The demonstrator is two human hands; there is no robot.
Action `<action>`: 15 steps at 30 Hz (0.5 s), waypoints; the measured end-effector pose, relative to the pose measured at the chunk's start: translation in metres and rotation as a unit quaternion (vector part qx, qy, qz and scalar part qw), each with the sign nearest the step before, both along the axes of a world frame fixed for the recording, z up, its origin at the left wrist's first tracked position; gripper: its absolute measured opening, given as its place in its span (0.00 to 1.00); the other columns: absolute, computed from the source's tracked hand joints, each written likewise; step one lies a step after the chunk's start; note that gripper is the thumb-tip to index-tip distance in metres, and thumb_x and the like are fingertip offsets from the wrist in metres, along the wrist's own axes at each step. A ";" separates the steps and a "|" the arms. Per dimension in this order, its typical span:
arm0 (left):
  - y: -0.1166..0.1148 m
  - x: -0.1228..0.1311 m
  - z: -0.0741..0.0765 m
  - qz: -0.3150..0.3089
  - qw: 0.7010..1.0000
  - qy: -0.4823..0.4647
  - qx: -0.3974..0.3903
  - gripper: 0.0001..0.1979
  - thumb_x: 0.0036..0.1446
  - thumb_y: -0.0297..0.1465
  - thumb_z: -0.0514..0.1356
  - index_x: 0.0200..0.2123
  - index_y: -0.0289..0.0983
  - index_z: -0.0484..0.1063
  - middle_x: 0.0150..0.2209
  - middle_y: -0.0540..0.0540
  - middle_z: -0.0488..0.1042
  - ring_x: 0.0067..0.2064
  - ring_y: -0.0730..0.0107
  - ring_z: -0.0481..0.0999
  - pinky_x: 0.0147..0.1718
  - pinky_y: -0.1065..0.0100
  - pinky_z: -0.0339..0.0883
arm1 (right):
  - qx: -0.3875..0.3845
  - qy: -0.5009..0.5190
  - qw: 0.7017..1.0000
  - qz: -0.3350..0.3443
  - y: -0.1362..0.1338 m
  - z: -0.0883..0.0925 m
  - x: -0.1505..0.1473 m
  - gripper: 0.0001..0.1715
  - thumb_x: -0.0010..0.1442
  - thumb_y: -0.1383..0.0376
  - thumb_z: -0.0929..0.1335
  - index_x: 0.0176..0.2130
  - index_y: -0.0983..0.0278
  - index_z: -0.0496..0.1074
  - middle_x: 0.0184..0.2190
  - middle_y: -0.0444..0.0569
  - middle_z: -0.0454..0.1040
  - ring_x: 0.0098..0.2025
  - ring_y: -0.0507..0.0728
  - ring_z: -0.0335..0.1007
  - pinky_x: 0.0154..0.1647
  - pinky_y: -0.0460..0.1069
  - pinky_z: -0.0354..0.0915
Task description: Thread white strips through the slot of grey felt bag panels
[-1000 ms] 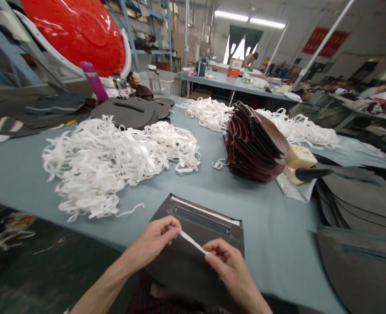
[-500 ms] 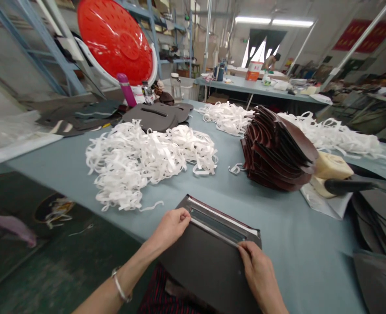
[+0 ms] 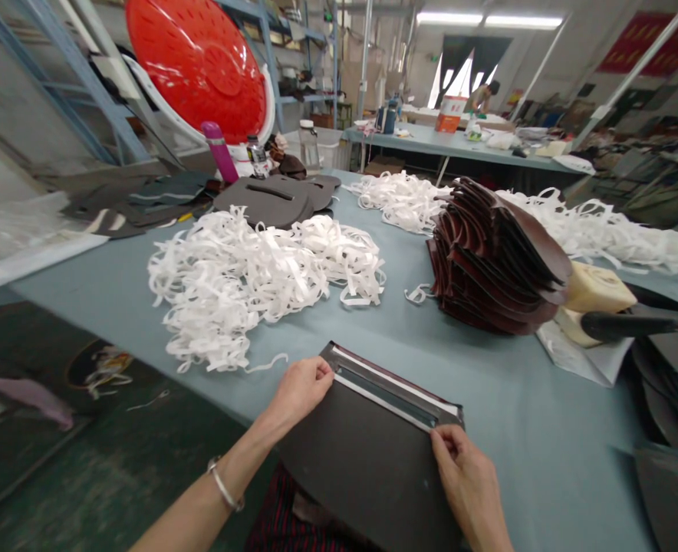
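Left hand (image 3: pixel 300 392) curled, fingers clasping the far-left corner of a dark brown slotted leather panel (image 3: pixel 367 460); right hand (image 3: pixel 465 479) pinches its right edge. Hands well apart, apparently holding the panel taut and flat. Panel lies at the edge of a blue-grey table (image 3: pixel 505 383), overhanging toward the person's lap. Further out from the panel: tangled white strips (image 3: pixel 241 291) to its left, fanned maroon leather pieces (image 3: pixel 492 261) to its right, cream foam block (image 3: pixel 597 288) just beside those.

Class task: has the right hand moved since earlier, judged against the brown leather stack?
Yes: the right hand moved rightward, nearer the brown leather stack, onto the corner of the dark panel.
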State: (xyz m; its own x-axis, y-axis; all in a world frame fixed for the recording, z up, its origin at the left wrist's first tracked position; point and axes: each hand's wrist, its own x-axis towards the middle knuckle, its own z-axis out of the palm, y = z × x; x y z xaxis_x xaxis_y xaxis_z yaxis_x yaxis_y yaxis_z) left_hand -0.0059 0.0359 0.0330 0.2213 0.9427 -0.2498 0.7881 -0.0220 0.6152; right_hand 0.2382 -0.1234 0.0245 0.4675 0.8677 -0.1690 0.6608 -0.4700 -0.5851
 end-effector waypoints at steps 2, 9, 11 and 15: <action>0.000 0.001 -0.001 0.003 1.000 0.009 -0.001 0.08 0.52 0.29 0.55 0.27 0.37 0.73 0.25 0.49 0.75 0.28 0.71 0.72 0.27 0.71 0.55 | -0.008 0.006 1.000 -0.009 0.001 0.002 0.000 0.19 0.59 0.49 0.59 0.30 0.57 0.69 0.22 0.43 0.72 0.26 0.56 0.70 0.28 0.47 0.59; 0.001 0.004 -0.003 0.016 0.999 0.044 0.011 0.06 0.51 0.30 0.56 0.26 0.38 0.72 0.24 0.50 0.74 0.27 0.70 0.71 0.26 0.70 0.53 | -0.023 0.011 0.999 -0.031 0.005 -0.001 0.001 0.19 0.58 0.49 0.60 0.29 0.57 0.69 0.22 0.42 0.72 0.25 0.56 0.69 0.28 0.47 0.57; -0.002 0.007 -0.004 0.025 0.998 0.055 0.019 0.04 0.52 0.31 0.56 0.28 0.39 0.70 0.25 0.51 0.73 0.28 0.69 0.71 0.26 0.70 0.53 | -0.022 0.015 0.999 -0.040 0.006 -0.003 0.004 0.19 0.58 0.49 0.60 0.28 0.58 0.69 0.22 0.43 0.72 0.26 0.55 0.69 0.28 0.47 0.57; -0.014 0.012 -0.012 -0.002 0.992 0.045 0.121 0.03 0.56 0.29 0.54 0.34 0.39 0.67 0.31 0.49 0.73 0.33 0.68 0.72 0.31 0.69 0.60 | -0.009 0.041 0.998 -0.041 0.006 -0.004 0.008 0.17 0.58 0.53 0.61 0.27 0.60 0.69 0.21 0.43 0.71 0.25 0.54 0.67 0.28 0.46 0.55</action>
State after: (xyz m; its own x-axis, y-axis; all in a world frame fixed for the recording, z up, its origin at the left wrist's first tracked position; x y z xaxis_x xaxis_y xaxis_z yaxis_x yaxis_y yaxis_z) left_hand 0.0059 0.0223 0.0212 0.2132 0.9764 -0.0350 0.8390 -0.1646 0.5187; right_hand 0.2462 -0.1170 0.0209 0.5211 0.8234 -0.2248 0.5704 -0.5319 -0.6259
